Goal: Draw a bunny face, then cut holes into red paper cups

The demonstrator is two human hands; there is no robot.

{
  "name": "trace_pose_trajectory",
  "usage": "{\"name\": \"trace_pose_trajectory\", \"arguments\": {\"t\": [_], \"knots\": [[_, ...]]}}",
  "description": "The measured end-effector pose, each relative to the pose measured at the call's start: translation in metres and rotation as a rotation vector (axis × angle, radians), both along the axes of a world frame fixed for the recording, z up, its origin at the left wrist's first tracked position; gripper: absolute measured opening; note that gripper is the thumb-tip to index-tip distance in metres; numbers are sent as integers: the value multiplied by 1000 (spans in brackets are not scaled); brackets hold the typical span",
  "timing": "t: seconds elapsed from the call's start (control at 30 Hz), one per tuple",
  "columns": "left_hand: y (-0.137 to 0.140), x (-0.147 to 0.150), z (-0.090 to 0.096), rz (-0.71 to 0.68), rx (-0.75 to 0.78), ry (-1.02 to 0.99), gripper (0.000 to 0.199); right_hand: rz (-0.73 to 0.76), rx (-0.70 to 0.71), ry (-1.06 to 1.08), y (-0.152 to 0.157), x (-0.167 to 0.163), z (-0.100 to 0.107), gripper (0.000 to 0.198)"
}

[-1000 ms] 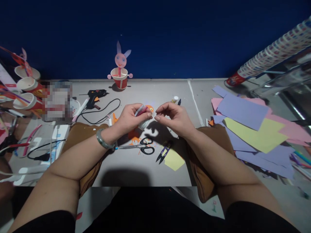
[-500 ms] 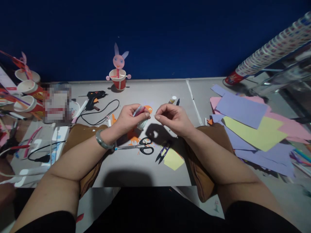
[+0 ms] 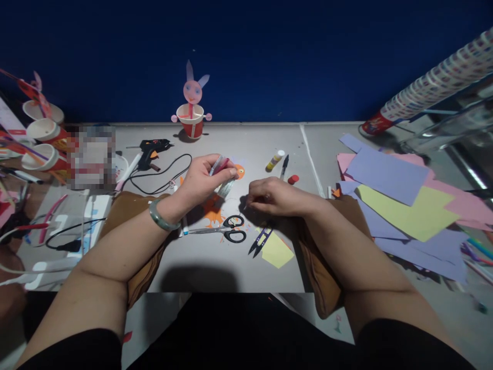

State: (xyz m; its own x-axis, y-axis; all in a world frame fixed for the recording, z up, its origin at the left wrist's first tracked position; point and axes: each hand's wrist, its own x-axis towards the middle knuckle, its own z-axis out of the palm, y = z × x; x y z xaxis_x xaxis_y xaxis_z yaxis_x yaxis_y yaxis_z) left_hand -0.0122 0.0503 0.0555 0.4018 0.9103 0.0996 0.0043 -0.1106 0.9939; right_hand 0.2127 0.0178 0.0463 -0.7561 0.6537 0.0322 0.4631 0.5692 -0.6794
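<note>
A clear packet (image 3: 225, 189), showing some pink, is held above the tabletop (image 3: 239, 267) by the left hand (image 3: 202, 180). Its thumb and fingers are brought together on the packet, which is tilted, with its lower end hanging just beside the orange cutout (image 3: 213, 210). What lies inside cannot be made out.

The right hand (image 3: 275, 198) is held low, near the packet but apart from it. Its fingers are curled in toward the thumb; whether the tips meet, or whether something tiny is pinched there, cannot be told.

For good handling, the packet is best gripped lightly near its upper edge, so that the film is not crushed and the contents are not squeezed out. A steadier angle would probably be had if the left wrist were rested on the brown cushion (image 3: 138, 210). Anything small is best pinched by the very tips of the right fingers, and the gap between the hands is best made short, since a light piece could easily be lost among the scraps.

Care is called for at the scissors (image 3: 221, 231) and the snips (image 3: 256, 243), which lie just below both hands; the right forearm could brush the snips if it were lowered carelessly.
</note>
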Motion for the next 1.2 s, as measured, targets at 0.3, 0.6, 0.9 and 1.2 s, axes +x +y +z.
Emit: {"name": "trace_pose_trajectory", "arguments": {"t": [0.3, 0.6, 0.9, 1.2], "knots": [[-1, 1, -2, -6, -31, -14, 28, -61, -57, -289, 1, -1, 1, 10], [-1, 0, -2, -6, -28, -3, 23, -9, -166, -327, 4, 2, -3, 13], [-2, 2, -3, -8, -17, 21, 27, -171, -44, -481, 0, -16, -12, 14], [-2, 2, -4, 4, -1, 30, 23, -203, -126, -333, 2, -16, -13, 16]]}}
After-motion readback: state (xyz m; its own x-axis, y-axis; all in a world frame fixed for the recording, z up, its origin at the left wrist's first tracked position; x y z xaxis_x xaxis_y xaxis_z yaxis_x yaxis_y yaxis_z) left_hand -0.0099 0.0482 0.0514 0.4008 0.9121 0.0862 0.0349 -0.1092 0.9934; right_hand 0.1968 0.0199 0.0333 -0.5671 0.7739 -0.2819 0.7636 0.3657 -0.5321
